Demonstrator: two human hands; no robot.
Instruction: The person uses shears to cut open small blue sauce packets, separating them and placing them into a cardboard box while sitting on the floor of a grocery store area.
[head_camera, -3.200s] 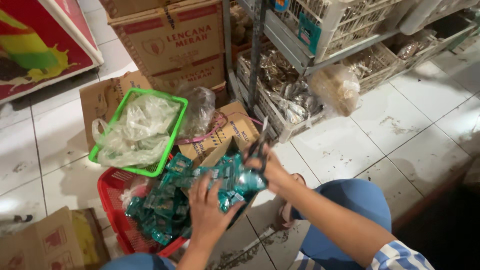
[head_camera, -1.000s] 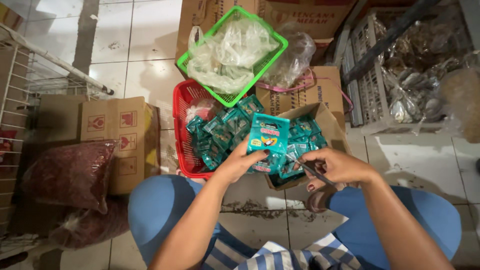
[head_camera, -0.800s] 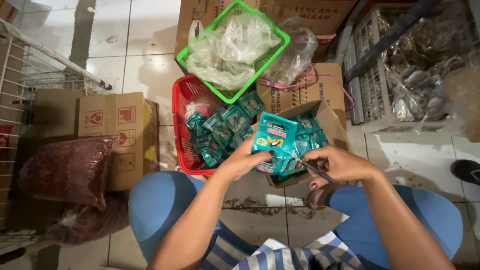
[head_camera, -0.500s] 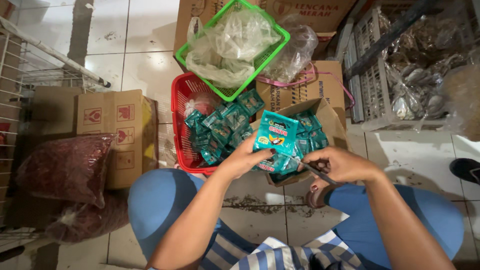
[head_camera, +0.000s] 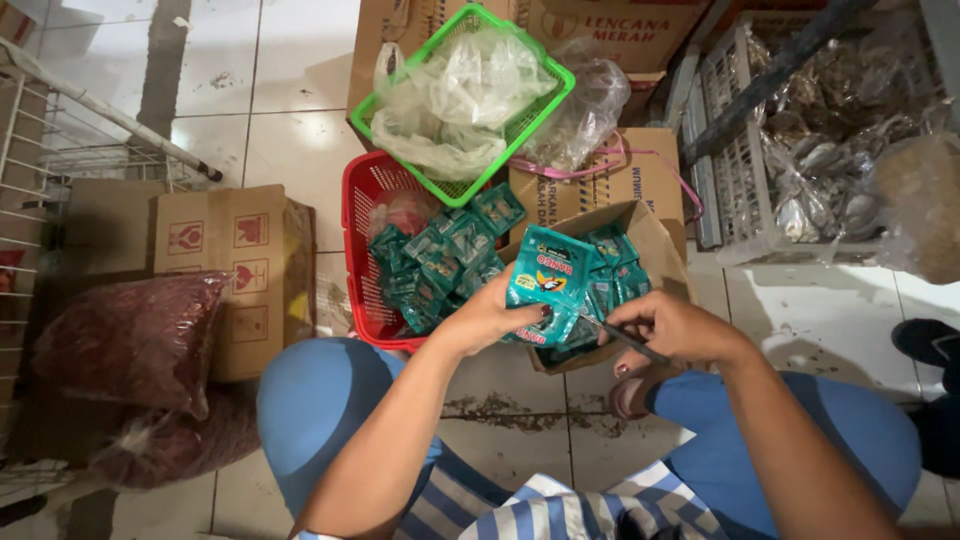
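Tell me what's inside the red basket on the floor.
The red basket holds a heap of teal sachets and a clear bag with something reddish. A green basket sits over its far end, and the sachets cover the bottom, so anything beneath them is hidden.

I'm squatting on the tiled floor (head_camera: 300, 90) of a small grocery shop's stock corner. Around me stand printed cardboard cartons (head_camera: 225, 275), a red plastic basket (head_camera: 365, 200) heaped with teal sachets (head_camera: 435, 255), a green basket (head_camera: 530, 110) of clear bags, wire shelving (head_camera: 740, 150) packed with bagged dried goods, and sacks of dried red chillies (head_camera: 115, 340).
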